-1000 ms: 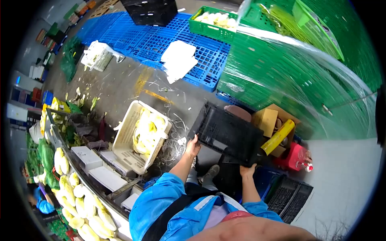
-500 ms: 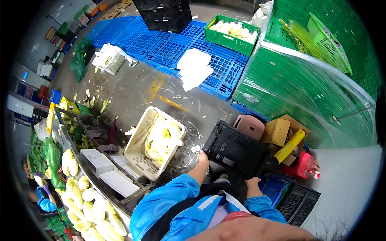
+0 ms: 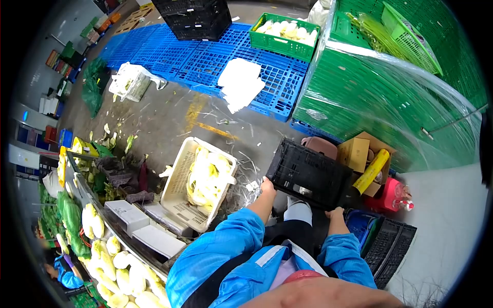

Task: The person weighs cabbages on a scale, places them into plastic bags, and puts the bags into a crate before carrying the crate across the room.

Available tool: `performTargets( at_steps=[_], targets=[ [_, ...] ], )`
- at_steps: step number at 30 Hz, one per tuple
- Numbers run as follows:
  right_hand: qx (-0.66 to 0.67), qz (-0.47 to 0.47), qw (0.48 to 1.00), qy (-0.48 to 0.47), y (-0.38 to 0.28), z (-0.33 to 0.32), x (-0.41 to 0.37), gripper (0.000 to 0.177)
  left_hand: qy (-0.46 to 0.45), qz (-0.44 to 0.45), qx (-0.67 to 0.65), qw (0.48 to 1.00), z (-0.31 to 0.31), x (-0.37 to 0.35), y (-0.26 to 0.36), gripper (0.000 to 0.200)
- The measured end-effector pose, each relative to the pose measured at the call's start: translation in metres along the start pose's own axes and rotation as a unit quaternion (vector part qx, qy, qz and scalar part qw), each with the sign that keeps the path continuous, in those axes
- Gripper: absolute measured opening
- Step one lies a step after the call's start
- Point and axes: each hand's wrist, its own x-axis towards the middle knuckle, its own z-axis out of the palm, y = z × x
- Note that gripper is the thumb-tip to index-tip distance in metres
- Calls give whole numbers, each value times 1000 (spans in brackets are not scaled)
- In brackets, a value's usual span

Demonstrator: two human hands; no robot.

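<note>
In front of my legs is a black plastic crate (image 3: pixel 310 169), tilted, with its slotted side towards me. My left hand (image 3: pixel 267 187) grips its lower left corner, fingers partly hidden. At its lower right corner my right hand (image 3: pixel 335 213) is closed on the rim. Left of the crate stands a cream plastic basket (image 3: pixel 172 187) holding pale yellow-white Chinese cabbages (image 3: pixel 208 177). Just behind the black crate a pink lidded bin (image 3: pixel 321 146) shows in part.
A cardboard box (image 3: pixel 354 154) with a yellow roll (image 3: pixel 371 172) and a red container (image 3: pixel 385 195) are at right. Blue and black crates (image 3: pixel 387 251) stand by my right arm. Cabbages cover the left table (image 3: pixel 174 246). Blue pallets (image 3: pixel 205 61) and a wrapped green stack (image 3: pixel 359 97) lie beyond.
The black crate has moved slightly right and up in view, with both my hands still on it. My leg and shoe now show below it. The view has shifted a little.
</note>
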Motion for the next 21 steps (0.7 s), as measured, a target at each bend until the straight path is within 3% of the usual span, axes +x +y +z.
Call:
performTargets(
  at_steps=[5,7,10,14,16,18,21],
  targets=[
    [-11,1,1000,-14,4,-6,-31,69,10,12,-1,1000,-6,14,-9,41],
    [-7,-26,999,-27,4,-6,-36,70,12,17,43,999,-5,-12,-1,56],
    [-10,25,999,31,-7,0,-14,74,1,8,-22,1000,-12,16,-18,55],
    [-46,14,999,24,-15,9,23,70,37,30,17,999,-19,20,-26,56],
    [-17,10,1000,23,-16,8,-15,74,-4,72,62,995,-20,50,-39,56],
    [11,1,1000,16,-16,14,-40,78,-4,56,65,996,-3,40,-29,50],
    [-43,12,998,-40,-20,18,-39,68,-16,33,44,998,15,23,-11,46]
  ],
)
